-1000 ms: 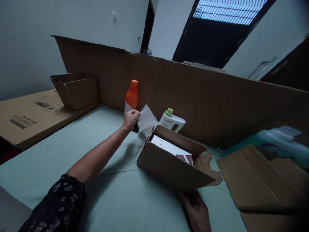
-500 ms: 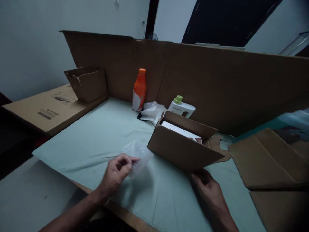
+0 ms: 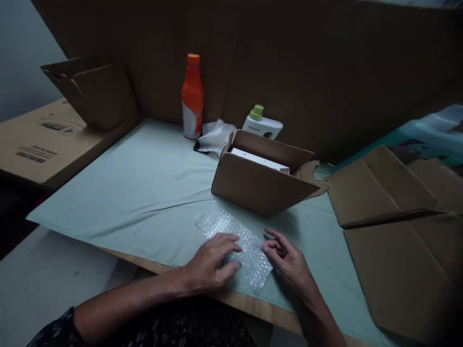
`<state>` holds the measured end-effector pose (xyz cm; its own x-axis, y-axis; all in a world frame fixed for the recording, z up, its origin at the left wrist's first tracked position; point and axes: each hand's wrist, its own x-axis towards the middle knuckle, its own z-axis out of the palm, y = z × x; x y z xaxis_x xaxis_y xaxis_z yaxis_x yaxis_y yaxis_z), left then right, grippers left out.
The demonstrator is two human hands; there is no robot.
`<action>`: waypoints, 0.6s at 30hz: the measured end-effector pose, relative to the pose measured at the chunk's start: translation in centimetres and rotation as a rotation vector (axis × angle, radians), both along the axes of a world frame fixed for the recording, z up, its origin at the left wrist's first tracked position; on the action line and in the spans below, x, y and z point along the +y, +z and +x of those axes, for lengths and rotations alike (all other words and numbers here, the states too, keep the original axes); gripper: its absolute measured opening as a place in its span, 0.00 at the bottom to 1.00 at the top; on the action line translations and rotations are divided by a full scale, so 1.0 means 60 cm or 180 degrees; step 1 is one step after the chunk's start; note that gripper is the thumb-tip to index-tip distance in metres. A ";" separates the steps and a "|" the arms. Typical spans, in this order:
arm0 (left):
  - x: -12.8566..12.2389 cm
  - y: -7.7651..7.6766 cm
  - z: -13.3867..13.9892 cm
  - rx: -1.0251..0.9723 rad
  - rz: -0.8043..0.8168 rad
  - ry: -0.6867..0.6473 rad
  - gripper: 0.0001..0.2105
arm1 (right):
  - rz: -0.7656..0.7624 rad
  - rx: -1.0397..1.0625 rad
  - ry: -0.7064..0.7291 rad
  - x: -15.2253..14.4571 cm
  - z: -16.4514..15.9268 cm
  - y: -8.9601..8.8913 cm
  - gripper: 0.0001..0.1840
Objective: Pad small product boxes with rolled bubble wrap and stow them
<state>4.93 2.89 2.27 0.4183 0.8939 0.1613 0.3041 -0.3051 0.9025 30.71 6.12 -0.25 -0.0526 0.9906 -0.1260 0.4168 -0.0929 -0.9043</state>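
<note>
Now a sheet of bubble wrap [image 3: 235,243], held up in the left hand [image 3: 211,262] half a second ago, is pressed flat on the green cloth [image 3: 144,193] by both open palms. The right hand [image 3: 287,258] touches its edge at three o'clock; nothing is grasped. An open cardboard box [image 3: 260,185] sits at twelve o'clock, so the wrap looks laid out for use.

Colours here are pretty muted: the table [image 3: 144,193] is covered in a pale mint-green sheet, and the bubble wrap [image 3: 235,243] on it is clear with that dotted bubble texture. The open box [image 3: 258,185], the small far-left box [image 3: 96,91] and the flat cardboard sheets [image 3: 390,226] on the right are all plain brown. The bottle [image 3: 192,96] is bright orange with a white label, the jug [image 3: 262,126] is white with a light green cap, and the sleeve [image 3: 58,330] is dark with a little pale floral print.
</note>
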 end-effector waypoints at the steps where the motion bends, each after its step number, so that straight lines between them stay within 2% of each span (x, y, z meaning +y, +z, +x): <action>1: 0.011 -0.003 -0.014 0.0186 0.0223 0.0144 0.13 | 0.0173 -0.0205 0.0071 0.009 0.005 -0.002 0.28; 4: 0.044 -0.007 -0.046 0.0704 0.0582 0.0271 0.12 | 0.0639 -0.1089 0.0211 0.041 0.023 0.001 0.23; 7: 0.071 0.002 -0.065 0.0871 0.0724 0.0176 0.11 | 0.1412 -0.2034 0.0070 0.066 0.038 0.009 0.21; 10: 0.112 0.017 -0.087 0.0833 0.0899 0.0453 0.08 | 0.2201 -0.2422 -0.0051 0.069 0.040 0.004 0.20; 13: 0.188 0.034 -0.120 0.0982 0.0913 0.1081 0.08 | 0.2454 -0.2386 0.0086 0.057 0.028 -0.019 0.18; 16: 0.292 0.053 -0.146 0.1121 0.0903 0.1636 0.10 | 0.2455 -0.2380 0.0194 0.048 0.014 -0.048 0.18; 18: 0.366 0.065 -0.145 0.1144 0.0912 0.1905 0.11 | 0.2424 -0.2402 0.0205 0.049 0.010 -0.063 0.18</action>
<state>-3.79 24.84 6.20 -0.0547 0.9287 0.3668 0.7523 -0.2032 0.6267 31.34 9.07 -4.02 -0.2744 0.8204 0.5016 0.8758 0.4286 -0.2219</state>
